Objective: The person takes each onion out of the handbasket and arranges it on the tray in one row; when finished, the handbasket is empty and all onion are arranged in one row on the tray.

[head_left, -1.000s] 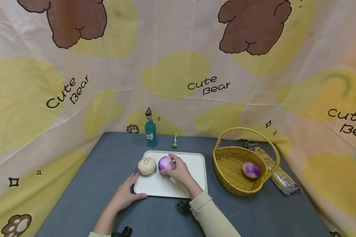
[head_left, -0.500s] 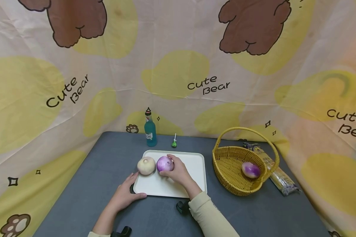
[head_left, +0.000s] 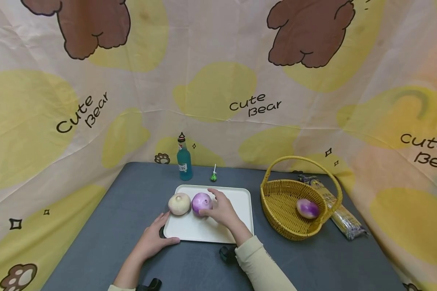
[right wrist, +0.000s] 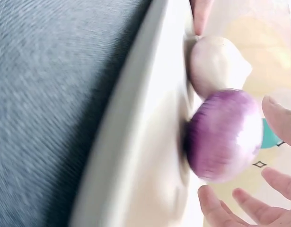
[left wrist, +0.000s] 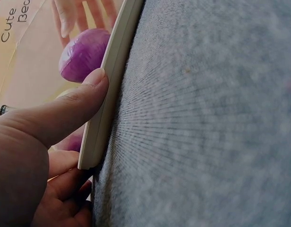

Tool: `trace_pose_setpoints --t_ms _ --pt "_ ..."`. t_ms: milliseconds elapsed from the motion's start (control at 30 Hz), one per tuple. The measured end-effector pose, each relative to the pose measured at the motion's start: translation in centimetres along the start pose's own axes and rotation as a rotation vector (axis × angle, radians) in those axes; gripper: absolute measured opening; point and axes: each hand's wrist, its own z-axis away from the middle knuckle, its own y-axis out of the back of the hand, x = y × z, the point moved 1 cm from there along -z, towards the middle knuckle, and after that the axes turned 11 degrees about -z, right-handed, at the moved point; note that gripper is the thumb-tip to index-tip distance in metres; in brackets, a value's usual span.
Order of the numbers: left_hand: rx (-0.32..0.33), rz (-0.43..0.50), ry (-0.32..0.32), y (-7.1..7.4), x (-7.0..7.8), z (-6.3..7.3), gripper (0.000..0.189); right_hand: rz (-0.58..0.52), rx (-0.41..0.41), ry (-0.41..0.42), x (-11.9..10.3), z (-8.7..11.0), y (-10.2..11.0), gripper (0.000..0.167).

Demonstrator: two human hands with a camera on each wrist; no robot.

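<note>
On the white tray (head_left: 204, 232) a purple onion (head_left: 201, 203) sits beside a pale, round vegetable with a small pointed tip (head_left: 179, 204). My right hand (head_left: 223, 210) is just right of the onion, its thumb and fingers spread; the right wrist view shows a gap between the fingertips (right wrist: 209, 196) and the onion (right wrist: 225, 135). My left hand (head_left: 151, 240) holds the tray's near left corner. In the left wrist view its thumb (left wrist: 83, 101) presses the tray's rim (left wrist: 105, 109), with the other fingers bent around the corner.
A yellow wicker basket (head_left: 276, 224) with a tall handle holds a purple-and-white vegetable (head_left: 308, 208). Behind it lies a clear packet (head_left: 344, 216). A blue bottle (head_left: 184, 163) and a green lollipop (head_left: 213, 176) stand behind the tray. A patterned cloth (head_left: 211, 93) hangs at the back.
My right hand has let go of the purple onion and drawn slightly right, its fingers opening. The onion has shifted a little left, closer to the pale vegetable. My left hand has stayed at the tray.
</note>
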Motion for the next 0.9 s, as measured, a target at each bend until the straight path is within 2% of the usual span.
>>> trace_pose_setpoints --t_ms 233,467,667,900 --pt "0.01 0.004 -0.01 0.1 0.2 0.0 0.11 -0.009 0.002 0.045 -1.2 0.7 1.3 0.078" --pt "-0.007 0.004 -0.006 0.1 0.1 0.0 0.109 -0.039 -0.008 0.073 -2.4 1.7 2.9 0.075" --pt "-0.003 0.006 -0.004 0.1 0.1 -0.1 0.11 -0.036 0.024 0.129 -3.5 2.5 4.4 0.073" --pt "-0.01 0.003 0.0 0.0 -0.2 -0.1 0.11 -0.05 0.06 0.154 -4.3 4.1 6.2 0.073"
